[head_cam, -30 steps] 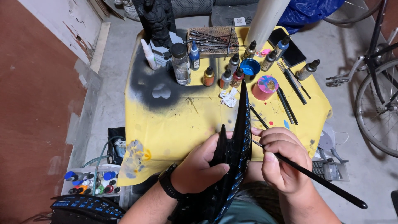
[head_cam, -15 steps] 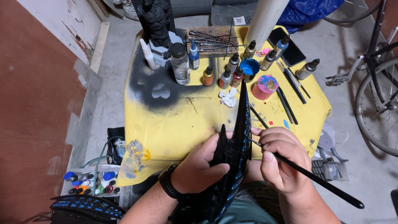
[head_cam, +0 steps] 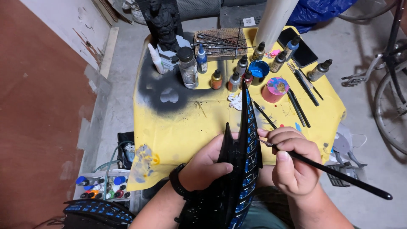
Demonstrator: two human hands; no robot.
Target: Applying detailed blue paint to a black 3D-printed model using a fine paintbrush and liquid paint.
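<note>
My left hand (head_cam: 208,164) grips a long black spiked model piece (head_cam: 241,169) with rows of blue markings, holding it upright over my lap. My right hand (head_cam: 292,163) holds a thin black paintbrush (head_cam: 335,173), its tip touching the model's right edge near the blue markings. A black band sits on my left wrist. Both hands are at the near edge of a small table covered in yellow cloth (head_cam: 186,127).
On the cloth stand several small paint bottles (head_cam: 237,78), a blue paint cup (head_cam: 258,70), a pink pot (head_cam: 275,89), spare brushes (head_cam: 301,99), a phone (head_cam: 296,46) and a dark statue (head_cam: 163,25). A bicycle wheel (head_cam: 392,101) is at right; a box of paints (head_cam: 101,188) lies on the floor at left.
The hands, brush and model have barely shifted; nothing else has moved.
</note>
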